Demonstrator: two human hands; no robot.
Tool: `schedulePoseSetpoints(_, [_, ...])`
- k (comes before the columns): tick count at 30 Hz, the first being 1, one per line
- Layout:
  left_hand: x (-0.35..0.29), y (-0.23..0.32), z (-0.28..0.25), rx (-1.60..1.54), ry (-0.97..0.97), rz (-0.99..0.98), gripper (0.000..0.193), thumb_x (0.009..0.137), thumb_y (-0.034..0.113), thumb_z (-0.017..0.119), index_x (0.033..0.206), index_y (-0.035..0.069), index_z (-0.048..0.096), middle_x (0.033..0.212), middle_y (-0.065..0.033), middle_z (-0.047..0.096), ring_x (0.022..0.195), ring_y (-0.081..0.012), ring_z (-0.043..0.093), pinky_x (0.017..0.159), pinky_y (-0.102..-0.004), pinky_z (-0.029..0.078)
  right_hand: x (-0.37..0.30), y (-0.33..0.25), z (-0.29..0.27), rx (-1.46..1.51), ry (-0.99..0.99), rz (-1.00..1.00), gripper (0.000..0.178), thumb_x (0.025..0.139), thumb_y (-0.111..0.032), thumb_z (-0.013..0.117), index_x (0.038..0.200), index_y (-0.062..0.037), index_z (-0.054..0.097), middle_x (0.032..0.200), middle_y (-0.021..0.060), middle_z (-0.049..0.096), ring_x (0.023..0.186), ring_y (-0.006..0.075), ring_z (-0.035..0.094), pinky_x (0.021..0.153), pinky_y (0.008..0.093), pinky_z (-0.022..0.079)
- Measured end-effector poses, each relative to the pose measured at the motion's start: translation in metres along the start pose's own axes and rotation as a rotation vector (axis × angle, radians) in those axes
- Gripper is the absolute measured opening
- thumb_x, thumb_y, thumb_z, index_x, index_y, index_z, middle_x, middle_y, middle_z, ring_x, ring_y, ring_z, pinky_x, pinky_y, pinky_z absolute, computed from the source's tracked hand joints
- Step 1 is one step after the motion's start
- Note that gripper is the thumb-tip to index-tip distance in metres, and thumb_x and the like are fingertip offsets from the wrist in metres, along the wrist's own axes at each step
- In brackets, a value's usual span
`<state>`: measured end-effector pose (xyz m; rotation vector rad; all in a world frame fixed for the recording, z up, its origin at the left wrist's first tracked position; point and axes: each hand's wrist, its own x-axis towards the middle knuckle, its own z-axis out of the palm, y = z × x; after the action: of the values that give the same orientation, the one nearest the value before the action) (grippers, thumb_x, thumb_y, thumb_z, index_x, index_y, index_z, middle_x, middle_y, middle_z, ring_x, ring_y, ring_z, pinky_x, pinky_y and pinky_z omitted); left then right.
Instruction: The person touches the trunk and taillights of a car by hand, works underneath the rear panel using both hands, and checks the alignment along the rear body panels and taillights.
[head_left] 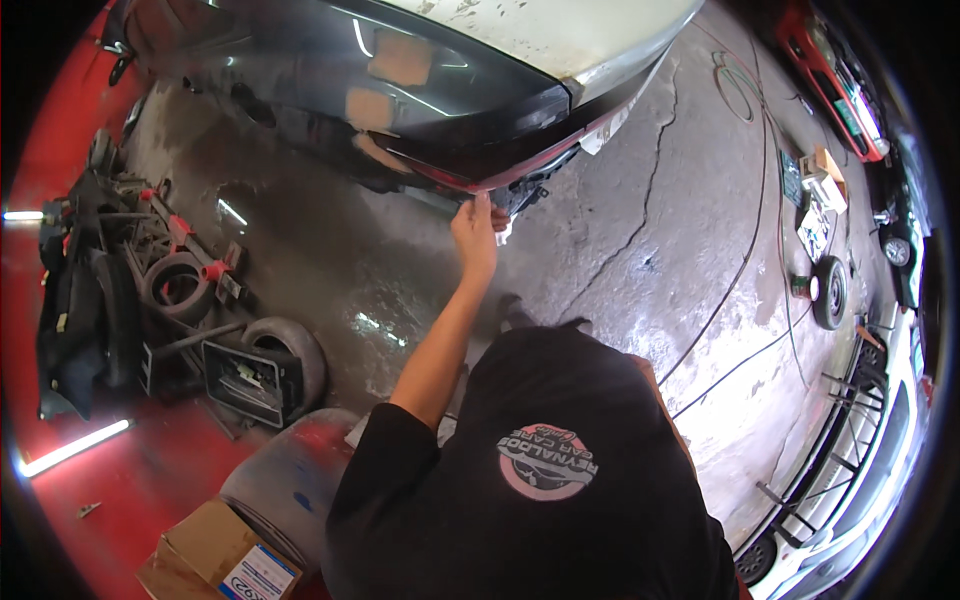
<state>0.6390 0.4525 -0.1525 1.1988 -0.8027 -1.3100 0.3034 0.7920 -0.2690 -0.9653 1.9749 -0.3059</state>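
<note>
My left hand (476,228) reaches forward, fingers closed, to the lower corner of a car's red tail light (478,183). A small crumpled white piece of cloth or paper (503,235) shows from under its fingers. The thumb and fingertips are at the light's edge, touching or nearly so. Left of the light, the car's glossy dark side panel (470,85) bears tan patches (400,58). The lid above is white (560,35) with worn spots. On my right, only a strip of forearm (645,375) shows beside my black shirt; the right hand is hidden.
Old tyres (180,287) and loose car parts lie at the left by a red floor area. A cardboard box (200,550) stands near me at lower left. Hoses (745,270) cross the cracked concrete at right. Other cars (830,80) and a loose wheel (830,292) line the right side.
</note>
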Motion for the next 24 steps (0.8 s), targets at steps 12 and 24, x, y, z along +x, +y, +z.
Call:
schedulePoseSetpoints(12, [0.025, -0.001, 0.009, -0.239, 0.161, 0.057, 0.042, 0.097, 0.035, 0.062, 0.081, -0.004, 0.059, 0.073, -0.0134, 0.067, 0.059, -0.0193, 0.066, 0.053, -0.0286, 0.054, 0.019, -0.036, -0.027, -0.050, -0.074, 0.019, 0.051, 0.084, -0.026, 0.065, 0.125, 0.0036, 0.062, 0.105, 0.0276, 0.070, 0.099, 0.0326, 0.070, 0.087, 0.0360, 0.053])
schedulePoseSetpoints(24, [0.021, 0.005, 0.015, -0.235, 0.219, 0.052, 0.036, 0.094, 0.031, 0.069, 0.082, -0.003, 0.063, 0.073, -0.0074, 0.066, 0.062, -0.0147, 0.066, 0.058, -0.0274, 0.056, 0.047, -0.065, -0.041, -0.042, -0.161, -0.041, 0.048, 0.086, -0.023, 0.065, 0.126, 0.0028, 0.061, 0.097, 0.0237, 0.071, 0.089, 0.0279, 0.071, 0.078, 0.0341, 0.054])
